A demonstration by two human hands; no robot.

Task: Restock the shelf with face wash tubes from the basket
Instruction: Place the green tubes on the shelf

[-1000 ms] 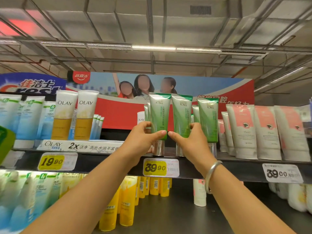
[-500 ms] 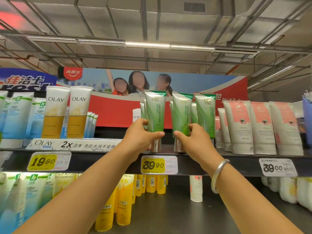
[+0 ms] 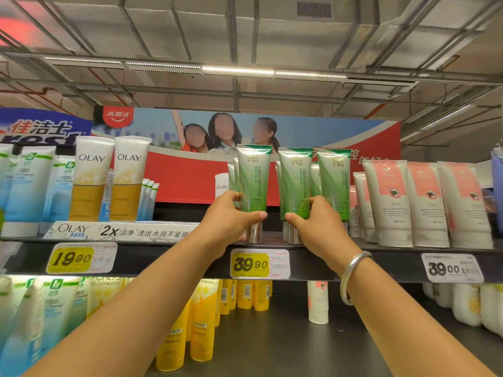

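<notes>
Face wash tubes: green fading to white, green crimped top, shiny silver cap at the bottom, standing cap-down and upright on the upper shelf (image 3: pixel 353 263) at its front edge. Left tube (image 3: pixel 253 183) held low on its body by the left hand (image 3: pixel 231 217), thumb in front, fingers wrapped behind. Middle tube (image 3: pixel 295 183) held the same way by the right hand (image 3: pixel 317 223); a silver bangle (image 3: pixel 351 276) sits on that wrist. A third green tube (image 3: pixel 334 183) stands just beside, untouched. Yellow price tag (image 3: pixel 251 264) reads 39.90. Pink-and-white tubes (image 3: pixel 424 202) to the right, Olay tubes (image 3: pixel 109 175) to the left. Bare ceiling with strip light (image 3: pixel 236 69) above.
</notes>
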